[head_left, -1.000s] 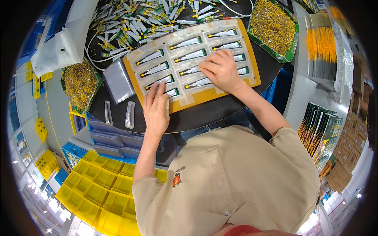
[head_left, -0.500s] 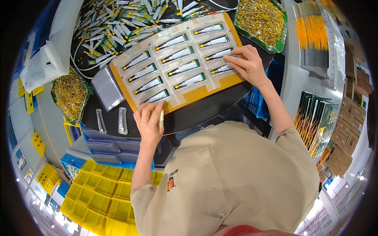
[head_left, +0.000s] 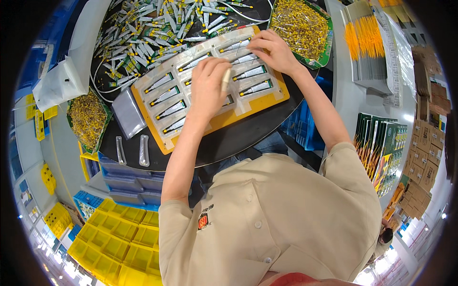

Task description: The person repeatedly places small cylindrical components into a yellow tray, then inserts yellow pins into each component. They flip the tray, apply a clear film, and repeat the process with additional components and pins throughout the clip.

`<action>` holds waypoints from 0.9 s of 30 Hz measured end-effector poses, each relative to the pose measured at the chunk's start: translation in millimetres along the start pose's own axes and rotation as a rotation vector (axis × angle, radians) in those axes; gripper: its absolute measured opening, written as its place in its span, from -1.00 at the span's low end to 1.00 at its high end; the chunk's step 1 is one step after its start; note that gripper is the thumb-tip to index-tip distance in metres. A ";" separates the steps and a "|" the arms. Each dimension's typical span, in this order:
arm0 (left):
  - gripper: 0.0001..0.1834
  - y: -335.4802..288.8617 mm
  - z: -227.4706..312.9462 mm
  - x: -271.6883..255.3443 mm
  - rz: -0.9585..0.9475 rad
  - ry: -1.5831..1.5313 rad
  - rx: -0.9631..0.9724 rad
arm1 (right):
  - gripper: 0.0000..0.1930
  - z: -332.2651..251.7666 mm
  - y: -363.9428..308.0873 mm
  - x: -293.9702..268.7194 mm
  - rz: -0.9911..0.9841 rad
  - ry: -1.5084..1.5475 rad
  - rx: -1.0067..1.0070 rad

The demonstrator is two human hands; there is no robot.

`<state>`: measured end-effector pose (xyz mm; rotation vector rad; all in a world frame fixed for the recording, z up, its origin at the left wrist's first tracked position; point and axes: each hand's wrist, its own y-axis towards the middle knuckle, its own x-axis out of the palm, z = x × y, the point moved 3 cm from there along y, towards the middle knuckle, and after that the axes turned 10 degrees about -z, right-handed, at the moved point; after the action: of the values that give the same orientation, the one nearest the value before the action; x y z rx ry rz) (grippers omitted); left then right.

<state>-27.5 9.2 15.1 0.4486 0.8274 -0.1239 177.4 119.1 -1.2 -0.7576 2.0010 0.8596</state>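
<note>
A yellow-edged tray (head_left: 164,144) lies on the black round table, with small silver-and-green tubes with yellow tips in its slots. My left hand (head_left: 208,88) is over the middle column, its fingers bent down onto the tubes and its fingertips mostly out of sight. A pale cover sits on its thumb. My right hand (head_left: 276,51) reaches to the far end of the right column, fingers apart beside the green end of a tube (head_left: 234,45). In the left column, tubes such as this one (head_left: 164,96) lie uncovered. My left hand hides part of the middle column.
Behind the tray is a heap of loose tubes (head_left: 164,24). Boxes of small yellow-tipped pieces stand at the far right (head_left: 300,28) and left (head_left: 87,119). Clear plastic sleeves (head_left: 128,114) and two clear plastic trays (head_left: 144,150) lie left. Yellow bins (head_left: 109,233) are below.
My left hand has moved from the tray's near edge up over the middle column. My right hand has gone from the near tubes of the right column to its far end.
</note>
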 end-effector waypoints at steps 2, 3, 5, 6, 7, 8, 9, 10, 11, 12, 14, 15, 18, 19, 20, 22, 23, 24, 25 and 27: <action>-0.72 -16.6 -3.5 -15.4 0.032 0.022 -0.057 | -0.85 5.1 14.8 4.4 0.003 -0.063 -0.102; -0.72 -29.0 -4.7 -24.3 0.063 0.020 -0.089 | -0.86 7.9 22.8 7.0 -0.004 -0.093 -0.155; -0.72 -58.1 -6.3 -43.6 0.140 0.032 -0.185 | -0.88 16.9 37.0 11.6 -0.070 -0.108 -0.216; -0.73 -77.5 -4.3 -53.9 0.181 0.054 -0.265 | -0.87 20.4 42.7 13.3 -0.087 -0.133 -0.254; -0.74 -97.6 0.3 -62.3 0.236 0.052 -0.333 | -0.87 22.9 47.0 14.6 -0.108 -0.150 -0.287; -0.75 -118.5 5.3 -70.6 0.288 0.057 -0.413 | -0.87 24.0 50.5 15.9 -0.140 -0.160 -0.315; -0.78 -136.9 11.7 -73.1 0.305 0.121 -0.485 | -0.86 22.8 53.5 15.6 -0.114 -0.187 -0.385; -0.79 -153.9 19.1 -72.9 0.236 0.165 -0.550 | -0.85 20.4 54.4 14.3 -0.106 -0.206 -0.420; -0.78 -167.2 26.8 -68.0 0.174 0.160 -0.572 | -0.85 19.1 54.6 12.9 -0.135 -0.215 -0.387; -0.78 -177.8 33.9 -62.3 0.111 0.151 -0.566 | -0.86 14.3 51.7 9.4 -0.113 -0.210 -0.388; -0.75 -189.6 39.2 -50.3 -0.049 0.166 -0.504 | -0.87 4.5 43.7 1.0 -0.062 -0.116 -0.293; -0.76 -192.3 38.1 -44.8 -0.117 0.189 -0.485 | -0.88 -0.7 36.0 -5.1 -0.056 -0.074 -0.220; -0.79 -192.2 27.2 -37.4 -0.212 0.205 -0.413 | -0.91 -21.8 0.9 -14.0 -0.132 0.038 -0.078; -0.79 -191.2 22.1 -38.8 -0.225 0.214 -0.386 | -0.90 -29.1 -8.9 -13.4 -0.078 0.066 -0.112; -0.80 -190.6 17.7 -40.7 -0.243 0.227 -0.378 | -0.89 -33.2 -18.1 -11.3 -0.081 0.044 -0.086; -0.81 -188.9 10.2 -44.8 -0.291 0.218 -0.334 | -0.88 -37.1 -31.3 -5.1 -0.152 -0.010 -0.043; -0.81 -188.3 9.2 -46.6 -0.319 0.245 -0.310 | -0.89 -36.4 -34.4 -2.1 -0.168 -0.017 -0.029; -0.81 -187.0 7.2 -48.8 -0.309 0.226 -0.301 | -0.89 -33.8 -35.1 -1.0 -0.116 0.026 -0.017; -0.80 -185.9 5.7 -51.7 -0.307 0.217 -0.292 | -0.88 -29.9 -34.2 0.1 -0.088 0.067 0.006; -0.80 -180.8 3.3 -56.6 -0.238 0.217 -0.270 | -0.87 -21.1 -27.7 0.9 -0.023 0.061 0.010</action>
<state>-113.8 -158.6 -2.3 0.1087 1.0937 -0.1833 188.5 86.1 -1.0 -0.8083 2.0446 0.8215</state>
